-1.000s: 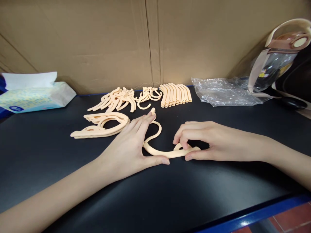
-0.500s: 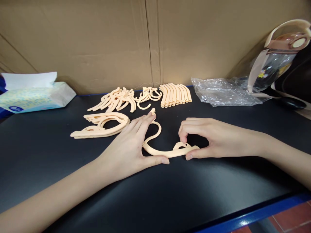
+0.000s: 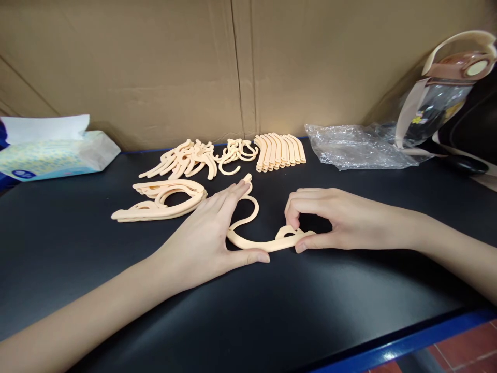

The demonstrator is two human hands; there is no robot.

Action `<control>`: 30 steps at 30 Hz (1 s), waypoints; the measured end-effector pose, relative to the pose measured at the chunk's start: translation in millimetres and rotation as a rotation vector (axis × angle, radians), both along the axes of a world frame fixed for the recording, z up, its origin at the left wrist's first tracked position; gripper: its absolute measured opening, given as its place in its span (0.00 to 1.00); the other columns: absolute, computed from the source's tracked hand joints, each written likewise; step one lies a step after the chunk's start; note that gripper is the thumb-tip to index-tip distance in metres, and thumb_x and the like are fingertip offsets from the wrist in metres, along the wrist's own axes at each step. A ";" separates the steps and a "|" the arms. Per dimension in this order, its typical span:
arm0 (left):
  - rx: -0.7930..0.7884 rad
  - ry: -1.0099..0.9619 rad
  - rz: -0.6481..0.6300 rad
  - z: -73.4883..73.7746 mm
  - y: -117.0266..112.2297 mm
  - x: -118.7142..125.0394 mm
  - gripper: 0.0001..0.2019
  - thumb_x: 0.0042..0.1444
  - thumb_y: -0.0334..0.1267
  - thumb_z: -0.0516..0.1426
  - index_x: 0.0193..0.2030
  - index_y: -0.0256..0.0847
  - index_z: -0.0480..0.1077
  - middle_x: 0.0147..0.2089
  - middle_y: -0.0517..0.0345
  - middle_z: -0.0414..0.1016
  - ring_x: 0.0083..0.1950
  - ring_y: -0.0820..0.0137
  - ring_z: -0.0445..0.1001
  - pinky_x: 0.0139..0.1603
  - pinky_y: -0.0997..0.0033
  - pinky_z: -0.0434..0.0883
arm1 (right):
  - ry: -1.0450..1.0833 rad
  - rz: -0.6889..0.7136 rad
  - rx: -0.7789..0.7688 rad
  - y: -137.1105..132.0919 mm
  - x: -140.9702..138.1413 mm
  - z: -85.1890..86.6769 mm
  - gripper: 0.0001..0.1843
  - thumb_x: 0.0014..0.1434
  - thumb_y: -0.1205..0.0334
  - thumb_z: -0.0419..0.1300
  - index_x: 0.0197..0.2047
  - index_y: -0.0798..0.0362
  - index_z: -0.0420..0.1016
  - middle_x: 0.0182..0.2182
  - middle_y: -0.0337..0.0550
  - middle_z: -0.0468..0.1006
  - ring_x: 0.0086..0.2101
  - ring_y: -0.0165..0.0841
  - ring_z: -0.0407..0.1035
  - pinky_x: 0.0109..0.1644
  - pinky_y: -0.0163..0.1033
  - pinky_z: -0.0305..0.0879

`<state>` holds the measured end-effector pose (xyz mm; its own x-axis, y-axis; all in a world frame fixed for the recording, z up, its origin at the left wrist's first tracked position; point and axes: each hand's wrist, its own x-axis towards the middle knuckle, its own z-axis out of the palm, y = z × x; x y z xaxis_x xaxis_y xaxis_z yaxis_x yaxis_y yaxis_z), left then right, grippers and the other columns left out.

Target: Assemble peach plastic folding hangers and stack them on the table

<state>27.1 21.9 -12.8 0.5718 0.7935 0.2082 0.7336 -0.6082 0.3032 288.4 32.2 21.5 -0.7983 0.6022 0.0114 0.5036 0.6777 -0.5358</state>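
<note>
A cream plastic folding hanger (image 3: 264, 244) lies on the black table with its curved hook pointing away from me. My left hand (image 3: 209, 228) rests over its left part, fingers stretched across the far arm and thumb along the near side. Much of that far arm is hidden under the palm. My right hand (image 3: 316, 220) pinches the outer end of the near arm between thumb and curled forefinger, beside a small notched tab. Left of my left hand, several folded hangers (image 3: 155, 211) lie stacked.
At the back are a heap of curved hanger arms (image 3: 190, 158), a cluster of hooks (image 3: 235, 152) and a row of straighter arms (image 3: 280, 152). A tissue pack (image 3: 58, 153) stands left. Right are a clear plastic bag (image 3: 357, 147) and a bottle (image 3: 442, 103). Cardboard (image 3: 155, 67) stands behind.
The hanger's far tip, under my left fingertips, has shifted slightly right. My right thumb has moved a touch left along the near arm's end. Otherwise both hands stay in place.
</note>
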 end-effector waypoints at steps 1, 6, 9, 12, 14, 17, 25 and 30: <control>-0.010 0.004 -0.002 0.3 0.2 0.1 0.54 0.49 0.71 0.57 0.73 0.41 0.44 0.73 0.46 0.55 0.71 0.52 0.58 0.67 0.47 0.62 | 0.000 -0.003 0.001 0.0 0.0 -0.2 0.10 0.60 0.57 0.65 0.37 0.50 0.66 0.35 0.34 0.71 0.36 0.31 0.65 0.39 0.36 0.58; -0.031 0.004 -0.022 2.4 0.1 -0.6 0.52 0.51 0.69 0.57 0.73 0.42 0.44 0.73 0.49 0.55 0.71 0.55 0.58 0.68 0.53 0.62 | -0.004 -0.024 0.020 0.8 0.2 -1.9 0.09 0.61 0.58 0.64 0.37 0.50 0.67 0.36 0.35 0.72 0.38 0.31 0.65 0.40 0.37 0.58; -0.018 -0.005 -0.043 0.7 -0.3 -1.3 0.50 0.52 0.68 0.57 0.73 0.45 0.43 0.72 0.52 0.56 0.70 0.58 0.59 0.67 0.57 0.63 | -0.009 -0.033 0.044 1.2 0.7 -2.2 0.07 0.61 0.61 0.63 0.38 0.50 0.67 0.36 0.35 0.72 0.39 0.32 0.65 0.41 0.37 0.59; -0.004 -0.008 -0.060 -1.7 -0.9 -1.7 0.48 0.54 0.66 0.57 0.73 0.44 0.43 0.72 0.52 0.58 0.70 0.59 0.61 0.67 0.59 0.63 | -0.010 -0.030 0.071 1.3 1.0 -2.1 0.05 0.61 0.64 0.62 0.37 0.51 0.67 0.35 0.35 0.71 0.39 0.31 0.65 0.41 0.37 0.59; 0.000 -0.013 -0.072 -2.1 -1.3 -1.9 0.47 0.55 0.66 0.56 0.73 0.44 0.44 0.71 0.51 0.58 0.69 0.59 0.61 0.67 0.59 0.63 | -0.010 -0.028 0.088 1.4 1.1 -2.0 0.05 0.62 0.64 0.61 0.37 0.51 0.67 0.34 0.35 0.71 0.38 0.31 0.65 0.41 0.37 0.60; -0.005 -0.005 -0.085 -0.1 -1.6 -2.3 0.46 0.56 0.65 0.56 0.72 0.42 0.44 0.71 0.50 0.58 0.70 0.59 0.60 0.67 0.59 0.63 | -0.019 -0.033 0.128 1.6 1.5 -2.4 0.04 0.63 0.64 0.60 0.37 0.51 0.67 0.34 0.36 0.72 0.38 0.32 0.65 0.41 0.37 0.60; -0.025 0.014 -0.084 5.2 -0.7 0.8 0.42 0.58 0.61 0.56 0.71 0.39 0.48 0.70 0.48 0.61 0.69 0.61 0.62 0.67 0.61 0.63 | -0.057 -0.028 0.246 3.7 3.5 -4.6 0.04 0.66 0.61 0.57 0.39 0.52 0.68 0.36 0.38 0.72 0.39 0.33 0.65 0.42 0.39 0.59; -0.031 0.000 -0.087 5.6 -1.7 0.3 0.40 0.60 0.59 0.56 0.71 0.41 0.48 0.70 0.49 0.61 0.69 0.59 0.62 0.66 0.60 0.64 | -0.059 -0.030 0.277 4.4 3.1 -5.5 0.03 0.66 0.62 0.57 0.40 0.52 0.69 0.39 0.40 0.73 0.41 0.34 0.65 0.43 0.39 0.61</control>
<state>27.4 20.2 -7.1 0.6391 0.7467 0.1842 0.6783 -0.6601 0.3227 291.4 36.6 16.0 -0.7842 0.6060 0.1332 0.5506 0.7786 -0.3011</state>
